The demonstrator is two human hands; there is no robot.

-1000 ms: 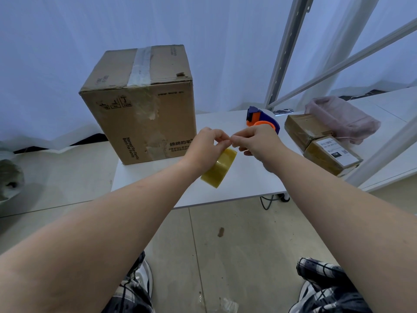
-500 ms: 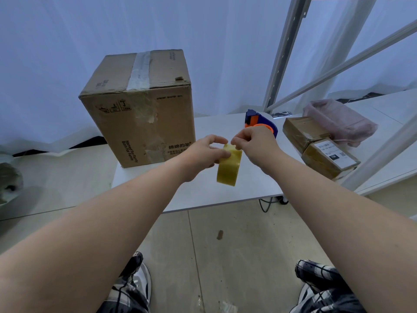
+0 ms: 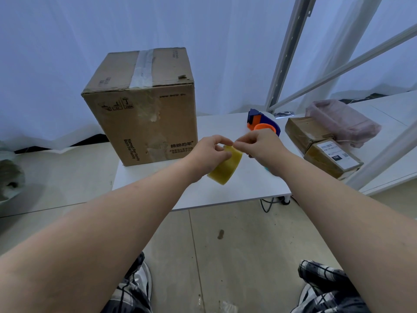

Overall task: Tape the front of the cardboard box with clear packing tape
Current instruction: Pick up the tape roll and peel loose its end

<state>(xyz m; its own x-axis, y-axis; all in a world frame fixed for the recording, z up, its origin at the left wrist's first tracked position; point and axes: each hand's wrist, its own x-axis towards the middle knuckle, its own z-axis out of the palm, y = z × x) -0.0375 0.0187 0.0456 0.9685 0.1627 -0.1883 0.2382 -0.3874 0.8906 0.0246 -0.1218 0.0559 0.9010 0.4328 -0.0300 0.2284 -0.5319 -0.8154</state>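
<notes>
A tall cardboard box [image 3: 144, 118] stands upright on the left part of the white table [image 3: 225, 195], old tape running across its top and torn patches on its front face. In front of it, above the table's middle, my left hand [image 3: 208, 152] holds a yellowish roll of clear packing tape [image 3: 226, 167] tilted on its side. My right hand [image 3: 259, 144] pinches at the roll's upper rim with thumb and forefinger. Whether a tape end is lifted I cannot tell.
A blue and orange tape dispenser [image 3: 262, 123] sits behind my right hand. Two smaller taped parcels [image 3: 322, 145] and a pink bag [image 3: 343, 120] lie at the right. A metal frame [image 3: 291, 53] rises behind. A cable [image 3: 268, 204] hangs under the table's front edge.
The roll has tipped from nearly upright to slanted, and both hands have shifted slightly lower while staying pinched at its rim. The box has not moved.
</notes>
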